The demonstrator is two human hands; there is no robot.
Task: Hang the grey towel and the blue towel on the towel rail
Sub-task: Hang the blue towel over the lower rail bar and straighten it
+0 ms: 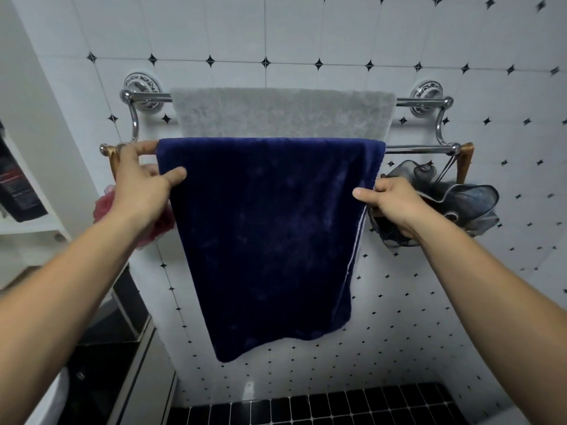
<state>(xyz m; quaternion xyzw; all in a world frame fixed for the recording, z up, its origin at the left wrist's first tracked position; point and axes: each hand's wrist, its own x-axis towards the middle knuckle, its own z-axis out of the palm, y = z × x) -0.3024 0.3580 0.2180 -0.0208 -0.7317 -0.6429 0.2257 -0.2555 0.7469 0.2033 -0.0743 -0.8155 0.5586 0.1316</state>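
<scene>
1. The grey towel (282,113) is hanging over the rear bar of the towel rail (425,148), at about 12 o'clock in the view. It is lying flat and wide, so this part of the task seems done.
2. The blue towel (264,240) is hanging over the front bar, just below the grey one, and is falling toward 6 o'clock. Its lower edge is slanting, lower on the left side.
3. The left hand (138,185) is at 9 o'clock of the blue towel. Its grip is pinching the left edge between thumb and fingers, near the fold on the bar.
4. The right hand (389,204) is at 3 o'clock. Its thumb is lying on the front of the right edge; the fingers are going behind, so the grip is grasping the towel there.
5. I think both hands are holding the edges to spread the cloth and make it straight, because the hem is not level.
6. Both towels are looking soft and plush; the blue pile is showing darker and lighter patches. The rail is shiny, curved chrome.
7. A pink sponge (104,207) is hanging behind the left hand, and a dark mesh sponge (460,197) behind the right one.
</scene>
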